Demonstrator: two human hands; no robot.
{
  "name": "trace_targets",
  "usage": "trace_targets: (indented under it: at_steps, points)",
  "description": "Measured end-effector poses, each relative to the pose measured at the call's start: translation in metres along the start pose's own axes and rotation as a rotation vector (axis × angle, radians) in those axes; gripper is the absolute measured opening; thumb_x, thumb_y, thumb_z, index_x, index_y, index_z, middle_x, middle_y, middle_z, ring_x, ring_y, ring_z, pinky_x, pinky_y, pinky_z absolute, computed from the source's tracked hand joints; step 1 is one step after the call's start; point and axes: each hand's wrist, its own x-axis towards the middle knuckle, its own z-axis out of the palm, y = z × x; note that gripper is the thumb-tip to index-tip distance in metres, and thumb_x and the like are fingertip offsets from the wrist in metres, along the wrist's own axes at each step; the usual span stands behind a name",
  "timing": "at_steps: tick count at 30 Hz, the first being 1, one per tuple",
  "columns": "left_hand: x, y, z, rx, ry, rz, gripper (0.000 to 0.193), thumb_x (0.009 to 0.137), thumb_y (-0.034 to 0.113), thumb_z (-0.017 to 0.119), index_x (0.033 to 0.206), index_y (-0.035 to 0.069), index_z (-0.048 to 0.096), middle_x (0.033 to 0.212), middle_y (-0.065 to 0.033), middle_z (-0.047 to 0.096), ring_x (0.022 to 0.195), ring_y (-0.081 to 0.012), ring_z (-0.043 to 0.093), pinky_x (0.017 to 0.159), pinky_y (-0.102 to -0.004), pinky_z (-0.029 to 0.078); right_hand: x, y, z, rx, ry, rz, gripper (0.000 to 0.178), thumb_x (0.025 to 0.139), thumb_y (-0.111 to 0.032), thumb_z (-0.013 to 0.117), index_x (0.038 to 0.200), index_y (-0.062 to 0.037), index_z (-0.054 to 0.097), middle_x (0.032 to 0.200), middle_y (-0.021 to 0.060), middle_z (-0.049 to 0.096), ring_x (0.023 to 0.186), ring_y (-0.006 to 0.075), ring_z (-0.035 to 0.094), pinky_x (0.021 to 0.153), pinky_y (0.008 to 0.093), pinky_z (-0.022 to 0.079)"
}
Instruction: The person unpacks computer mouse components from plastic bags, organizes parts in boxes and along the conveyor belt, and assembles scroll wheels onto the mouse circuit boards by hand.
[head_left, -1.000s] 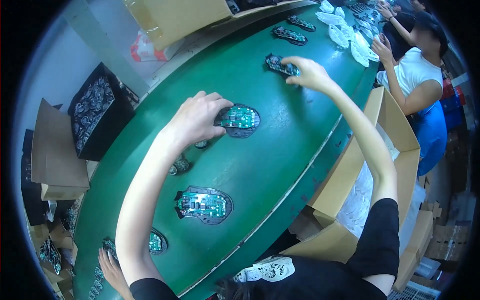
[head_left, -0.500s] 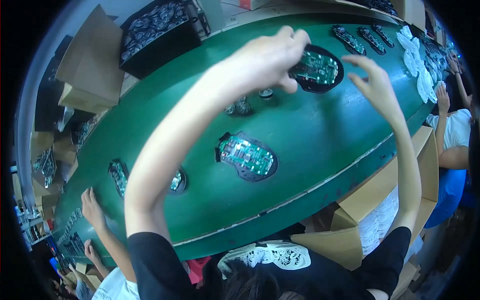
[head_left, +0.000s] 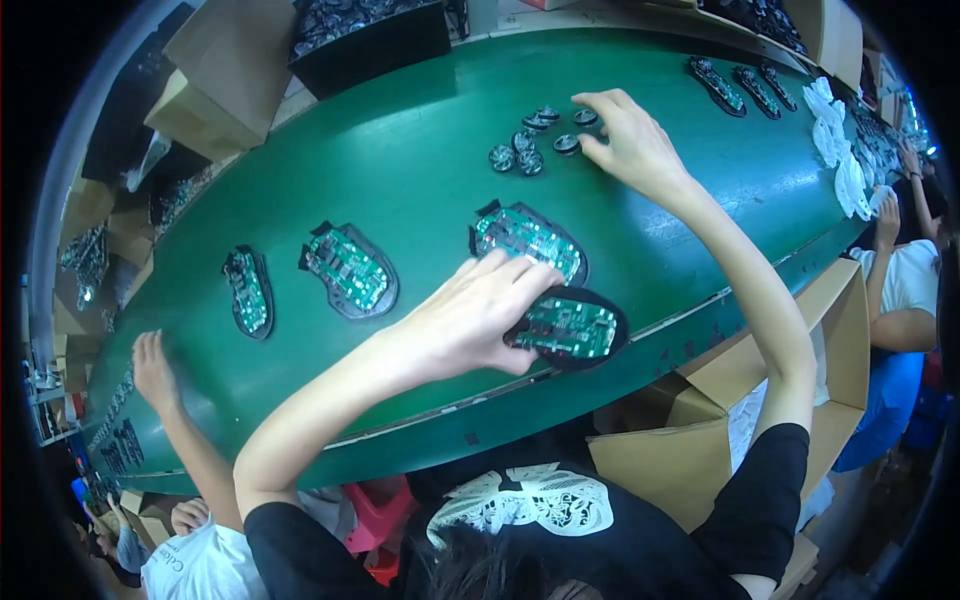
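My left hand (head_left: 478,308) grips one end of a black oval housing with a green circuit board (head_left: 580,328) set in it, above the green table's near edge. Just behind lies another circuit board in a black housing (head_left: 530,240), partly covered by my left hand. My right hand (head_left: 635,150) is over the far middle of the table, thumb and fingers apart, beside a small round black part (head_left: 567,145). A second round part (head_left: 585,117) sits between its fingertips and thumb, not visibly gripped. Several more such round parts (head_left: 522,142) lie grouped to the left.
Two more boards in housings (head_left: 350,270) (head_left: 248,292) lie on the left of the green table (head_left: 430,170); several stand far right near white plastic bags (head_left: 850,150). A cardboard box (head_left: 670,465) adjoins the near edge. Co-workers' hands (head_left: 155,370) (head_left: 885,220) are at both sides.
My left hand has brought the held circuit board in its housing nearer and down toward the near edge. My right hand has moved left to the round parts.
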Motion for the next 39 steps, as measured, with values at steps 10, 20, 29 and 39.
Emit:
trace_targets:
  at_steps: [10, 20, 29, 39]
  points:
    - [0.018, -0.039, -0.041, 0.428, 0.036, 0.044, 0.071, 0.059, 0.013, 0.081, 0.124, 0.007, 0.052, 0.139, -0.0093, 0.050, 0.123, -0.0323, 0.047, 0.100, -0.0443, 0.042, -0.008, 0.023, -0.054, 0.505, -0.106, 0.280, 0.037, 0.089, -0.013, 0.066, 0.125, -0.0031, 0.064, 0.118, 0.0101, 0.066, 0.089, 0.0123, 0.065, 0.059, 0.0259, 0.058]
    - [-0.011, -0.023, -0.031, 0.482, 0.045, 0.044, 0.074, 0.069, 0.002, 0.069, 0.138, 0.022, 0.050, 0.145, -0.0070, 0.044, 0.127, -0.0298, 0.045, 0.111, -0.0484, 0.035, -0.046, -0.070, -0.054, 0.696, -0.417, 0.269, 0.042, 0.083, 0.006, 0.060, 0.125, -0.0026, 0.062, 0.117, 0.0071, 0.066, 0.092, 0.0094, 0.062, 0.061, 0.0232, 0.054]
    - [-0.046, -0.004, -0.014, 0.546, 0.171, -0.246, 0.069, 0.066, 0.010, 0.075, 0.131, 0.029, 0.059, 0.138, -0.0211, 0.045, 0.127, -0.0370, 0.044, 0.106, -0.0551, 0.037, -0.027, -0.104, -0.003, 0.429, -0.265, -0.448, 0.045, 0.072, 0.006, 0.068, 0.115, -0.0045, 0.065, 0.103, 0.0097, 0.068, 0.085, 0.0268, 0.064, 0.066, 0.0347, 0.056]
    - [-0.048, -0.008, 0.005, 0.388, 0.176, -0.308, 0.084, 0.056, 0.035, 0.086, 0.134, 0.032, 0.055, 0.143, -0.0192, 0.041, 0.136, -0.0354, 0.036, 0.110, -0.0572, 0.030, -0.026, -0.126, 0.003, 0.105, -0.206, -0.585, 0.056, 0.067, -0.005, 0.068, 0.123, -0.0025, 0.063, 0.111, 0.0060, 0.068, 0.084, 0.0198, 0.063, 0.061, 0.0280, 0.057]
